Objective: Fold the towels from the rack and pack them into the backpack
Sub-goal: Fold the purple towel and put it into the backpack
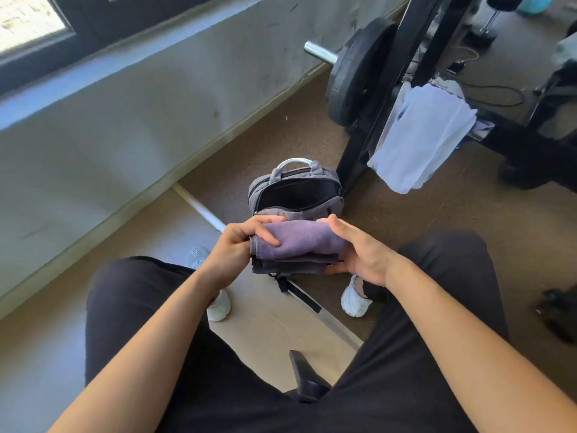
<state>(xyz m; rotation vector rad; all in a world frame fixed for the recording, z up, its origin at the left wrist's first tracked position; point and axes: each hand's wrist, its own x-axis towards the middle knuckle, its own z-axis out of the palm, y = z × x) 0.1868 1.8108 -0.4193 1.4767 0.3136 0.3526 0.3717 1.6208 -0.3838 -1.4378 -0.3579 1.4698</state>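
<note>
A folded purple towel [299,245] sits between both my hands, above my knees. My left hand [240,245] grips its left edge, fingers curled over the top. My right hand [359,248] cups its right side, palm against the fold. Just beyond the towel a grey backpack [265,189] stands on the floor, its main compartment unzipped and dark inside. A white towel [424,135] hangs over a bar of the black rack [415,42] at the upper right.
A barbell with a black weight plate [359,73] rests on the rack. A grey wall [125,120] with a window runs along the left. My white shoes [354,300] flank the backpack. Cables and dark equipment lie at the far right.
</note>
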